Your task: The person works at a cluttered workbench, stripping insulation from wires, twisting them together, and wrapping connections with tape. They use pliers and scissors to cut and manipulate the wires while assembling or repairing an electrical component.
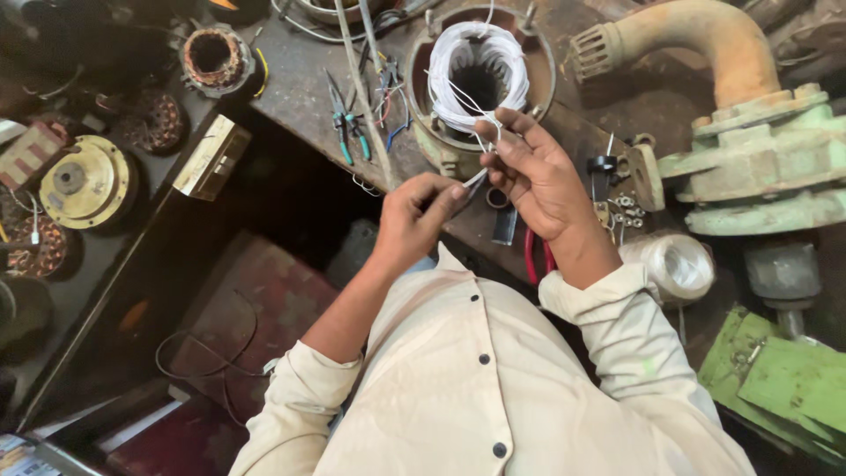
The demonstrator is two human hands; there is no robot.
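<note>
The person's right hand (533,172) is hovering over the near edge of the bench (300,79), its fingers (515,119) pinching together on thin white wire leads (463,99) that are running up from the hand to the motor stator (480,84). The stator is sitting on the bench just beyond the hands, its round metal housing lying open side up, with a ring of white winding (449,66) bundled around a dark bore. The left hand (419,216) is sitting just below and to the left of the right hand, its fingers curling closed around a small pale sleeve or strip (474,179), whose tip is touching the right hand's thumb side; exactly what the strip is cannot be told. A pair of blue-handled pliers (351,132) is lying on the bench to the left of the stator, beside a tangle of coloured wires (388,97). A red-handled tool (531,256) is poking out under the right wrist. A clear spool (679,264) is resting near the right sleeve, and a large green pump casting (749,167) with a rusty pipe (696,40) is standing to the right. A brass-coloured disc (84,181) is lying well apart on the left.
</note>
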